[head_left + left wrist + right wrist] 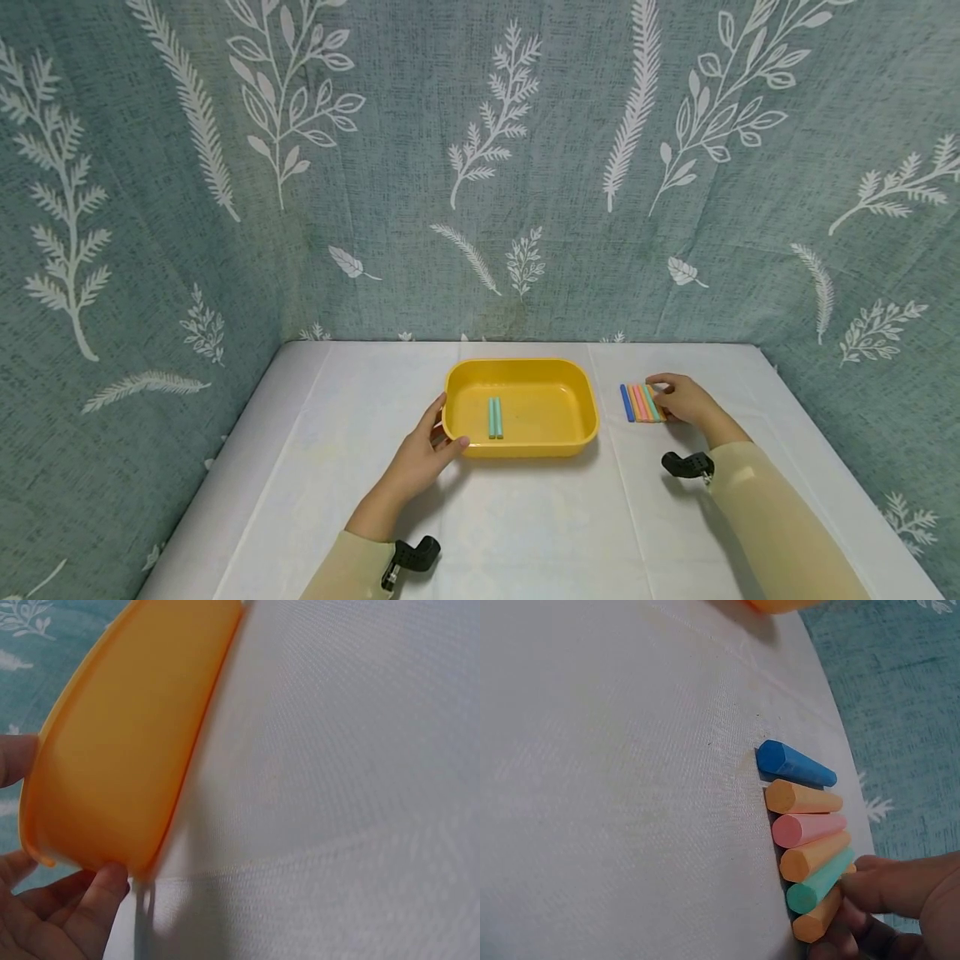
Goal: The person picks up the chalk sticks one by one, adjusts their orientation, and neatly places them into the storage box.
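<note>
A yellow plastic tray stands on the table, and my left hand grips its near left corner, thumb at the front wall. Inside the tray two green chalk sticks lie side by side. Off to the right is a row of several chalk sticks: blue, orange, pink, orange, green and orange. My right hand is at the right end of this row, its thumb and fingers pinching the outermost orange chalk stick. Part of that stick is hidden behind the thumb.
A white cloth covers the table. Green-blue fabric with white leaf prints rises behind it and along both sides. Each sleeve carries a black wrist mount, the left one and the right one.
</note>
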`<state>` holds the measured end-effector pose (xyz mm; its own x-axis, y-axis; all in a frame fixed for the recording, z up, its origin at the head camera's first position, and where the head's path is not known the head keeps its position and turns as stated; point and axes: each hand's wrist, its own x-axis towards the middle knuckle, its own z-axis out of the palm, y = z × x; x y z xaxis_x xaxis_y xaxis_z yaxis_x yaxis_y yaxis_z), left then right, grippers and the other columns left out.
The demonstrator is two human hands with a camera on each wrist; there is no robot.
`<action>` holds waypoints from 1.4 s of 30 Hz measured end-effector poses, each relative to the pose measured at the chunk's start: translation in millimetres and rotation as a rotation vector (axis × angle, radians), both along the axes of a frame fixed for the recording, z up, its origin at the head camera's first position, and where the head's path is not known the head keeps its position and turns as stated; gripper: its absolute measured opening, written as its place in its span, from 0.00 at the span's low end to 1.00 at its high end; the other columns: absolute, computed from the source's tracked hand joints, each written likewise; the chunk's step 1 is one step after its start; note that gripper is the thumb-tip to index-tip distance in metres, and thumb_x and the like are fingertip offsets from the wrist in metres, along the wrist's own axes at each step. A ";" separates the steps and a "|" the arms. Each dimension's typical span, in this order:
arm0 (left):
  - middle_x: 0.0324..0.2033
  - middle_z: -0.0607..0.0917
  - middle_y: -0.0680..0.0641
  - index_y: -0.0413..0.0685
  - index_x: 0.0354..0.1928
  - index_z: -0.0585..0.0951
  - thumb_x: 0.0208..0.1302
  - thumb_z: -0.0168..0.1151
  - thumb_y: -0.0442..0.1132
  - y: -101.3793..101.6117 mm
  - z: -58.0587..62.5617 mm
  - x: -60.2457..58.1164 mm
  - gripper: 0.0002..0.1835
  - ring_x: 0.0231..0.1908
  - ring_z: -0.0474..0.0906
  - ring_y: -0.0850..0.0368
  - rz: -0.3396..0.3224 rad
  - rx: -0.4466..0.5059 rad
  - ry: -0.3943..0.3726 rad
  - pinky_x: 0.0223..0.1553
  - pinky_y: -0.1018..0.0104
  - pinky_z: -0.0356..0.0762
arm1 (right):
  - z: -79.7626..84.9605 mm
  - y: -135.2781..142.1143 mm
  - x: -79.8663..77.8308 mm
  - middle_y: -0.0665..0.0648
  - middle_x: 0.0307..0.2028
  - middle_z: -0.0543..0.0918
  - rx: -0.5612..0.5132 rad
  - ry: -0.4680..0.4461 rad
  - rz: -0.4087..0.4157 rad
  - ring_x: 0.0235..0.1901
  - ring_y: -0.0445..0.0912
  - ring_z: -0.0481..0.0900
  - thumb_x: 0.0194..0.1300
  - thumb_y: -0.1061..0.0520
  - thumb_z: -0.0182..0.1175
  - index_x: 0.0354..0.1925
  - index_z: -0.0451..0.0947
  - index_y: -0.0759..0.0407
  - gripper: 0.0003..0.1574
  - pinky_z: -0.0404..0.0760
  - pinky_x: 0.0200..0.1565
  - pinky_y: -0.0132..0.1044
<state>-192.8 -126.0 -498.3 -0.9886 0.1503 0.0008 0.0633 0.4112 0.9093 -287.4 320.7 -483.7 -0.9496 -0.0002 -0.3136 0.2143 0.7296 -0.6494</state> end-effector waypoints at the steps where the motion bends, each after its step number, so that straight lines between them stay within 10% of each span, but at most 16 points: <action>1: 0.66 0.62 0.45 0.68 0.71 0.48 0.57 0.65 0.49 -0.1 -0.1 0.0 0.45 0.61 0.66 0.50 0.000 0.000 0.001 0.58 0.59 0.69 | 0.6 -0.4 -0.3 0.71 0.51 0.69 0.008 -0.002 0.008 0.33 0.47 0.74 0.68 0.60 0.50 0.64 0.64 0.61 0.26 0.79 0.28 0.35; 24: 0.66 0.62 0.45 0.68 0.71 0.48 0.58 0.64 0.48 -0.4 0.6 0.2 0.45 0.61 0.66 0.51 0.000 -0.011 0.011 0.58 0.60 0.69 | 9.2 4.7 1.6 0.72 0.50 0.71 0.127 -0.034 0.073 0.33 0.49 0.75 0.61 0.58 0.56 0.62 0.65 0.65 0.31 0.78 0.28 0.37; 42: 0.66 0.62 0.44 0.66 0.71 0.47 0.58 0.64 0.48 -0.2 1.3 0.2 0.45 0.61 0.66 0.49 -0.010 -0.008 0.011 0.58 0.59 0.69 | 14.0 13.6 24.1 0.62 0.40 0.72 -0.302 -0.026 -0.090 0.32 0.46 0.76 0.62 0.60 0.53 0.65 0.57 0.66 0.35 0.82 0.35 0.40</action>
